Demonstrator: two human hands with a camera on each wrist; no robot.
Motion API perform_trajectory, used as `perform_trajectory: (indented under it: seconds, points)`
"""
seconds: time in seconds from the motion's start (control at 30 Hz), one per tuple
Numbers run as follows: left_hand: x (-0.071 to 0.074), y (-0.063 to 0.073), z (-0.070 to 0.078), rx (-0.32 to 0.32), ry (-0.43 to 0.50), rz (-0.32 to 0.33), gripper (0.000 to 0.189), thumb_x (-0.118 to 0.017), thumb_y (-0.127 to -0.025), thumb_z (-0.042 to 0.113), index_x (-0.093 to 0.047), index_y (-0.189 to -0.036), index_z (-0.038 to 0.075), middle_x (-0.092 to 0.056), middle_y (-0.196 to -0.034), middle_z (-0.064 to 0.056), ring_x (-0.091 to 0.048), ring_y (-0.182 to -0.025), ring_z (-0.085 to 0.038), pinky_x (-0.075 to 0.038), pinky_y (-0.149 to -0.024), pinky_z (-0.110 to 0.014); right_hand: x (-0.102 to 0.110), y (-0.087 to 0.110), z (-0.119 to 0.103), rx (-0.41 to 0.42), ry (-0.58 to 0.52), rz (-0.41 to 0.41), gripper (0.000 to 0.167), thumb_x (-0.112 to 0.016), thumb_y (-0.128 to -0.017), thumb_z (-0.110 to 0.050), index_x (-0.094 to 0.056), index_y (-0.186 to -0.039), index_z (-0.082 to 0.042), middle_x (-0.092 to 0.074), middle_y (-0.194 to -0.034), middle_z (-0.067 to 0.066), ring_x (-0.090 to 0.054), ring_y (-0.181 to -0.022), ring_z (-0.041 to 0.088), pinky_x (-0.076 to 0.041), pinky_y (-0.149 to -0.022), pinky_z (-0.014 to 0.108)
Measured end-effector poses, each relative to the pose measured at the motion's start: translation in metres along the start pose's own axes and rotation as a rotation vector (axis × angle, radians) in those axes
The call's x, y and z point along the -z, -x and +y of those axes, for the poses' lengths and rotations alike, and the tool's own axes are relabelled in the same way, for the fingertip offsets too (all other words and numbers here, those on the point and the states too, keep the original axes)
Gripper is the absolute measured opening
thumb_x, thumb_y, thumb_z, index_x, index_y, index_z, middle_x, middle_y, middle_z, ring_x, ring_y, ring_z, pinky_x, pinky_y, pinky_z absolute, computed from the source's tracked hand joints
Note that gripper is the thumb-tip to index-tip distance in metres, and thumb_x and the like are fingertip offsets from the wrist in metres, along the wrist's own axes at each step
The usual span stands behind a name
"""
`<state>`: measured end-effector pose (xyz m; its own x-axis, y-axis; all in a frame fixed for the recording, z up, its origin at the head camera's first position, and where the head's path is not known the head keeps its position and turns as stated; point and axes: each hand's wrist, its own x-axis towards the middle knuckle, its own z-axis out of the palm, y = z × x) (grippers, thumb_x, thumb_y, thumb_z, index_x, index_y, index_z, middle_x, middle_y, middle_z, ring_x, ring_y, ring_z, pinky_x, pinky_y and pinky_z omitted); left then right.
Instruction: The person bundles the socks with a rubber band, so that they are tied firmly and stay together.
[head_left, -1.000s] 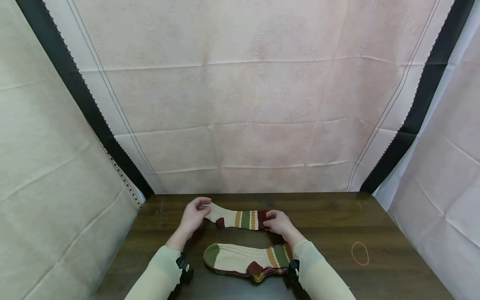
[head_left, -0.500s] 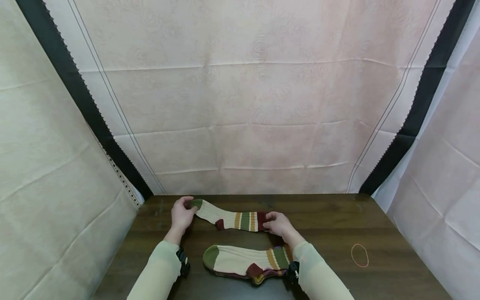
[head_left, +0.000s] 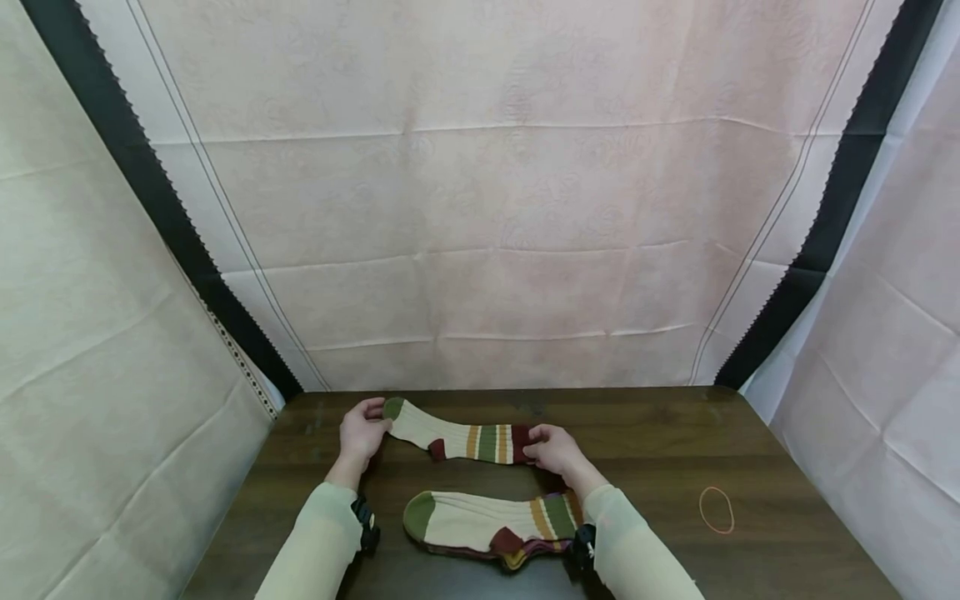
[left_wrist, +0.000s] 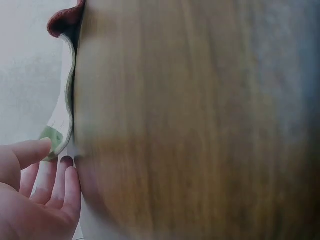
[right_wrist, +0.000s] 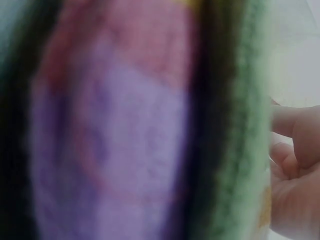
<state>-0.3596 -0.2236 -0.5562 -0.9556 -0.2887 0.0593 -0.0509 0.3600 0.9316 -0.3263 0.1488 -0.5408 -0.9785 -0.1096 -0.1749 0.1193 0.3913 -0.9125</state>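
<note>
A cream sock with a green toe, dark red heel, coloured stripes and dark red cuff lies stretched out near the table's far edge. My left hand is at its toe; in the left wrist view the thumb lies on the green toe with fingers behind it, pinching it. My right hand pinches the cuff at the other end. Closer to me lies a stack of socks, its top one cream with a green toe. In the right wrist view the blurred stack covers most of the right hand.
The brown wooden table bears a thin rubber band on the right. Pale fabric walls rise behind and at both sides. The stack lies beside my right wrist.
My left hand has slid left along the sock from its foot to the tip, uncovering the green toe. The right hand has stayed at the cuff.
</note>
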Motion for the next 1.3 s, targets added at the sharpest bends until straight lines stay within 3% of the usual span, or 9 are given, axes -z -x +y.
perform_trajectory:
  seconds: [0.43, 0.57, 0.73, 0.93, 1.13, 1.3]
  points:
    - [0.004, 0.005, 0.001, 0.050, -0.051, 0.008, 0.045, -0.068, -0.094, -0.001, -0.068, -0.139, -0.002, -0.068, -0.127, -0.023, -0.061, -0.118, -0.036, -0.052, -0.093, -0.040, -0.002, -0.002, 0.000, -0.006, 0.002, 0.006, 0.023, -0.071, -0.100, 0.000, -0.065, -0.121, 0.006, -0.068, -0.110, 0.017, -0.071, -0.092, 0.023, -0.062, -0.081, 0.039]
    - [0.006, 0.006, 0.000, 0.062, -0.041, -0.003, 0.037, -0.066, -0.100, 0.007, -0.069, -0.135, -0.002, -0.067, -0.128, -0.022, -0.061, -0.116, -0.035, -0.052, -0.091, -0.039, -0.002, -0.002, 0.000, -0.006, -0.004, 0.007, 0.022, -0.072, -0.099, 0.001, -0.065, -0.120, 0.006, -0.068, -0.109, 0.017, -0.071, -0.091, 0.023, -0.062, -0.080, 0.038]
    - [0.008, 0.008, -0.001, 0.055, 0.027, 0.015, 0.032, -0.070, -0.105, 0.020, -0.072, -0.128, -0.002, -0.069, -0.121, -0.018, -0.063, -0.107, -0.030, -0.052, -0.084, -0.033, 0.001, 0.000, -0.001, 0.005, 0.015, -0.008, 0.025, -0.071, -0.100, 0.000, -0.065, -0.123, 0.007, -0.069, -0.110, 0.018, -0.072, -0.090, 0.024, -0.062, -0.079, 0.039]
    - [0.010, 0.011, -0.005, 0.065, 0.161, -0.019, 0.034, -0.072, -0.105, 0.022, -0.069, -0.126, -0.005, -0.069, -0.114, -0.015, -0.068, -0.084, -0.017, -0.060, -0.076, -0.027, 0.010, 0.004, 0.001, 0.047, 0.066, -0.018, 0.024, -0.069, -0.102, -0.003, -0.067, -0.124, 0.005, -0.070, -0.110, 0.014, -0.072, -0.088, 0.023, -0.062, -0.078, 0.041]
    - [0.012, 0.018, -0.002, 0.064, 0.224, -0.051, 0.033, -0.071, -0.106, 0.020, -0.067, -0.122, -0.009, -0.072, -0.105, -0.014, -0.068, -0.079, -0.015, -0.062, -0.074, -0.029, 0.020, 0.008, -0.003, 0.075, 0.015, -0.009, 0.021, -0.068, -0.105, -0.007, -0.068, -0.123, 0.002, -0.071, -0.112, 0.013, -0.073, -0.091, 0.025, -0.062, -0.083, 0.043]
    - [0.016, 0.024, 0.008, 0.075, 0.301, -0.079, 0.028, -0.069, -0.106, 0.017, -0.064, -0.118, -0.007, -0.071, -0.098, -0.011, -0.070, -0.077, -0.014, -0.064, -0.075, -0.031, 0.032, 0.015, -0.005, 0.122, -0.055, -0.013, 0.025, -0.067, -0.105, -0.008, -0.065, -0.126, 0.005, -0.071, -0.115, 0.017, -0.074, -0.095, 0.035, -0.062, -0.086, 0.044]
